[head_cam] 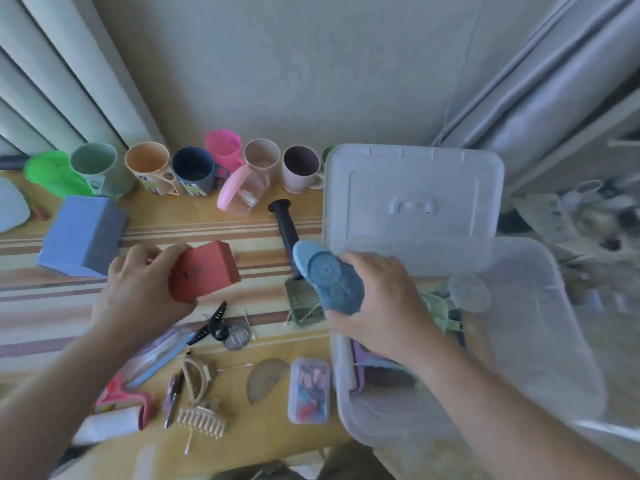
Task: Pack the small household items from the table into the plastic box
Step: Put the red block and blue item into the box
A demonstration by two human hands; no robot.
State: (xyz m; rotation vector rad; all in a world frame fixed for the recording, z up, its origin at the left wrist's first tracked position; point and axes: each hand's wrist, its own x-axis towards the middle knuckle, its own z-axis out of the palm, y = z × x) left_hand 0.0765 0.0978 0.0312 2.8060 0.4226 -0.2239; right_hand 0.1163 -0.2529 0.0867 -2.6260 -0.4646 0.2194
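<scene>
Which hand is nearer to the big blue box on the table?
The left hand. It holds a red box just right of the blue box. The right hand is far right, near the plastic box.

The plastic box (526, 341) looks translucent and frosted, its lid (412, 192) matt, the striped tablecloth (52, 299) soft woven cloth.

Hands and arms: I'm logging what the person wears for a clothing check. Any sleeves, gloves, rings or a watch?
Nothing worn shows. The left hand and right hand are bare, with no gloves, rings or watch, and both forearms are uncovered to the frame edge, no sleeves.
</scene>
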